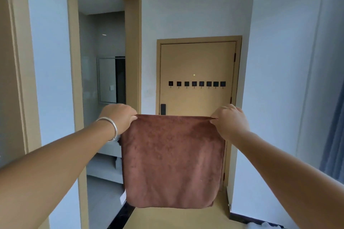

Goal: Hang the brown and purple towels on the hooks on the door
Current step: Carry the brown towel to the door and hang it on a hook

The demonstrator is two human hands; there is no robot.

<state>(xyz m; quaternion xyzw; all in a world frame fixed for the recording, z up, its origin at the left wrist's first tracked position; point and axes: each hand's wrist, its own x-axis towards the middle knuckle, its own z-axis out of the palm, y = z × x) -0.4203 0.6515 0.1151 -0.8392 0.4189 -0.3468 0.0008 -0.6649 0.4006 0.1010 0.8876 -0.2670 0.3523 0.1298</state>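
A brown towel (172,160) hangs spread out flat in front of me, held up by its two top corners. My left hand (118,117), with a silver bangle on the wrist, pinches the top left corner. My right hand (230,120) pinches the top right corner. Ahead stands a tan door (197,61), shut, with a row of several small black hooks (197,84) across its middle; all hooks are bare. The towel hides the door's lower half. No purple towel is in view.
A black door handle (163,109) sits on the door's left side just above the towel. An open doorway (104,80) to a tiled room lies on the left. White walls flank the door, and a blue curtain (335,135) hangs at the right edge.
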